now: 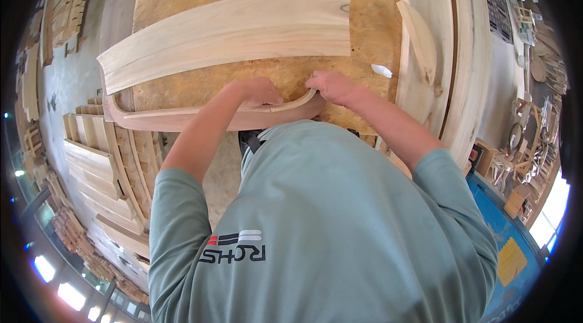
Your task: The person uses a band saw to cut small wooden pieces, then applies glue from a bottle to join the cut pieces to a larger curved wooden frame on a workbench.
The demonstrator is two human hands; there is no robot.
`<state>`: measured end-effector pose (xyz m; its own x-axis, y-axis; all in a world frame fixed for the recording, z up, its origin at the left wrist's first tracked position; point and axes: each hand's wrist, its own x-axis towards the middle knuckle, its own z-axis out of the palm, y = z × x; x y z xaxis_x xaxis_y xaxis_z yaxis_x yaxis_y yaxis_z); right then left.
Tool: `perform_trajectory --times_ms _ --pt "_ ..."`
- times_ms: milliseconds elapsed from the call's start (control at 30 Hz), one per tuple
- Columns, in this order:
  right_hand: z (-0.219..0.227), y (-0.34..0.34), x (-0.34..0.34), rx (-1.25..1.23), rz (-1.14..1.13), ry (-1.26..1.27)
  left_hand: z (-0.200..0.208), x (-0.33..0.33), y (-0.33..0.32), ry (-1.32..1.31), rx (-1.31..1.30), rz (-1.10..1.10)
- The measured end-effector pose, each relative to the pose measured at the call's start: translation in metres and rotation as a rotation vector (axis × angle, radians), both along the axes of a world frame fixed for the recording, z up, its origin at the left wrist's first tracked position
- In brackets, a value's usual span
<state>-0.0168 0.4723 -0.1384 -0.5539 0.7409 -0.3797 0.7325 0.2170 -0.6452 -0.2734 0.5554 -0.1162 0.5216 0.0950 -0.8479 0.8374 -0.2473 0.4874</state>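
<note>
A long curved wooden rail (200,120) with upturned ends lies along the near edge of the workbench, close against my body. My right hand (333,88) is closed around the rail's raised right end, thumb and fingers pinching its tip. Toward the middle of the rail, my left hand (255,91) rests at its inner edge with the fingers curled under. What those fingers hold, if anything, is hidden. Just beyond both hands lies a wide, pale, curved wooden panel (237,34), flat on the bench.
The workbench top (373,19) is worn, yellowish board. A small white object (381,71) lies right of my right hand. Farther right, a curved wooden offcut (418,40) rests on long planks (467,49). Stacked wooden parts (97,165) stand left; a blue surface (504,219) is at lower right.
</note>
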Motion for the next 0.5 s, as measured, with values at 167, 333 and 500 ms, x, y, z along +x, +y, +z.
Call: perform_trajectory --times_ms 167,333,500 --pt "0.007 0.0 -0.008 0.01 0.025 -0.025 -0.014 0.011 -0.018 -0.16 0.003 0.037" --pt "0.008 -0.001 -0.007 -0.014 0.032 -0.059 -0.004 0.027 -0.022 -0.152 0.084 -0.043" --pt "0.009 0.003 -0.008 -0.03 0.054 -0.106 -0.001 0.021 -0.029 -0.253 0.129 0.023"
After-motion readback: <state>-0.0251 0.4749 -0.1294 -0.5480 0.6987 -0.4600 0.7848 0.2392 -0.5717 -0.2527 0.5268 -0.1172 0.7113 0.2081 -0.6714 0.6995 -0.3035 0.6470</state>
